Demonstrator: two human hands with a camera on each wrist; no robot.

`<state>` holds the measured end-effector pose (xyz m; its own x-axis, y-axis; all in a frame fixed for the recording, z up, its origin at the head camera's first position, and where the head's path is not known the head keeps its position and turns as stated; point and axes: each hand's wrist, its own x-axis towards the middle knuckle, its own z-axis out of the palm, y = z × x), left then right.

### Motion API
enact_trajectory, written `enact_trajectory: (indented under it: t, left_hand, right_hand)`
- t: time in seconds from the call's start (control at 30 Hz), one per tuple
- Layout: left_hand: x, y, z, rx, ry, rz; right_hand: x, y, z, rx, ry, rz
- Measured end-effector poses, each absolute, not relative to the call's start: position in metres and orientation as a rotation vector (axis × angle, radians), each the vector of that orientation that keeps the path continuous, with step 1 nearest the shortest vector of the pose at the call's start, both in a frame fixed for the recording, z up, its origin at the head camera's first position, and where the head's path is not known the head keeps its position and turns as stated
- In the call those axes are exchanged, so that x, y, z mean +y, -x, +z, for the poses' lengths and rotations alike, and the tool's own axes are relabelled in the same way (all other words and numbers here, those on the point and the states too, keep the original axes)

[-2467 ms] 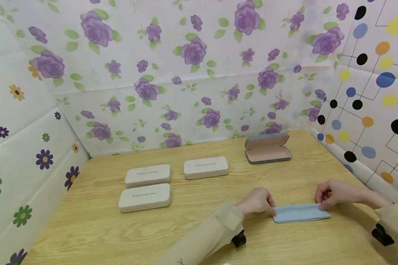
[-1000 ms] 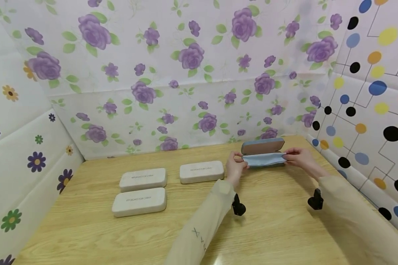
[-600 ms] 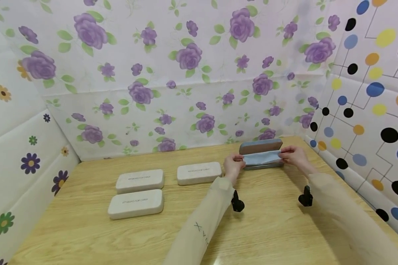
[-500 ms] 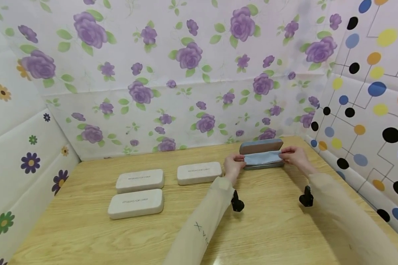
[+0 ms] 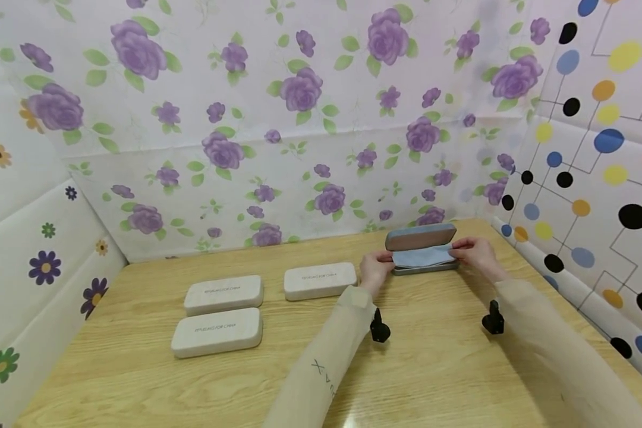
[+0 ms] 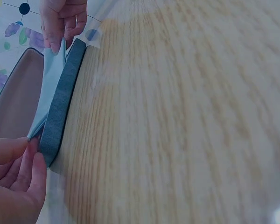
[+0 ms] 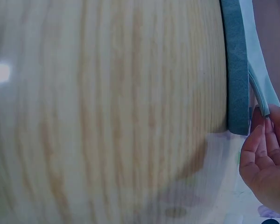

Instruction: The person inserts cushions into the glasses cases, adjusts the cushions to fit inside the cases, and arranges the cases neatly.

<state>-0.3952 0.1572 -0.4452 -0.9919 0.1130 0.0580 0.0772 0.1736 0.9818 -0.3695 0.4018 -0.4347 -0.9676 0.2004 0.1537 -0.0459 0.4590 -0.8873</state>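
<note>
A folded light-blue cleaning cloth point(image 5: 422, 256) stretches over the lower half of an open glasses case point(image 5: 427, 269) at the back right. The case is blue-grey outside with a pinkish lining, its lid point(image 5: 421, 236) raised toward the wall. My left hand point(image 5: 375, 272) pinches the cloth's left end between thumb and fingers, at the case's left edge. At the other end, my right hand point(image 5: 477, 257) pinches the cloth's right corner. In the left wrist view the cloth point(image 6: 51, 79) hangs between both hands just inside the case's front wall point(image 6: 63, 105). Most of the case's inside is hidden beneath it.
Three closed white glasses cases with printed lettering lie to the left: one point(image 5: 321, 281) near my left hand, one point(image 5: 223, 295) further left, and one point(image 5: 217, 333) in front of that. A floral wall covering point(image 5: 257, 148) rises behind the wooden table point(image 5: 433, 368).
Both hands have carried the cloth from the table's front right back to the open case. In the last half second the cloth has sunk slightly toward the case's lower half.
</note>
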Motion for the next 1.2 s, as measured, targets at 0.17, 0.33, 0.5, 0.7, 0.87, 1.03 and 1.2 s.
enact_trajectory:
  t: [0.17, 0.33, 0.5, 0.7, 0.87, 1.03, 1.2]
  left_hand:
    - [0.16, 0.417, -0.464, 2.434, -0.309, 1.92]
    - [0.16, 0.417, -0.46, 2.429, -0.312, 1.859]
    - [0.156, 0.399, -0.438, 2.47, -0.261, 1.761]
    - [0.154, 0.395, -0.433, 2.517, -0.269, 1.7]
    - [0.157, 0.398, -0.431, 2.572, -0.248, 1.631]
    - [0.163, 0.428, -0.459, 2.676, -0.283, 1.707]
    - [0.192, 0.524, -0.557, 2.741, -0.263, 1.764]
  right_hand:
    - [0.4, 0.369, -0.436, -2.478, 0.113, 1.482]
    - [0.399, 0.37, -0.435, -2.528, 0.127, 1.371]
    - [0.396, 0.371, -0.432, -2.564, 0.112, 1.262]
    - [0.392, 0.369, -0.427, -2.61, 0.079, 1.127]
    - [0.392, 0.369, -0.425, -2.656, 0.1, 1.119]
    - [0.392, 0.369, -0.421, -2.619, 0.152, 1.118]
    - [0.392, 0.373, -0.419, -2.518, 0.262, 1.382]
